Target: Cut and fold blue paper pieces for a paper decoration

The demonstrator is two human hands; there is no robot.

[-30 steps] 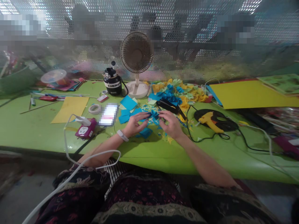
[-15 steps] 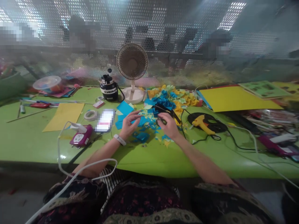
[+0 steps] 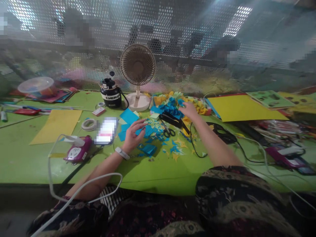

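Observation:
My left hand (image 3: 134,135), with a white band on the wrist, hovers over blue paper scraps (image 3: 149,131). Its thumb and fingers are apart and hold nothing that I can see. My right hand (image 3: 190,111) reaches to the heap of folded blue paper pieces (image 3: 170,106); its fingertips are blurred against the blue paper, so their grip is unclear. Black-handled scissors (image 3: 169,132) lie among small cuttings between the hands. Beside them rests a black stapler-like tool (image 3: 171,119). Blue paper squares (image 3: 128,115) lie just beyond my left hand.
A fan (image 3: 138,65) and a black bottle (image 3: 111,95) stand at the back. Left are a phone (image 3: 106,131), a tape roll (image 3: 89,124) and a purple power socket (image 3: 78,150). Yellow sheets (image 3: 247,107) lie on the right. A white cable (image 3: 98,176) crosses my left forearm.
My right hand has moved from the cuttings in the middle, forward and right to the paper heap. The scissors now show uncovered. My left hand stays near the same scraps, and the view has shifted slightly.

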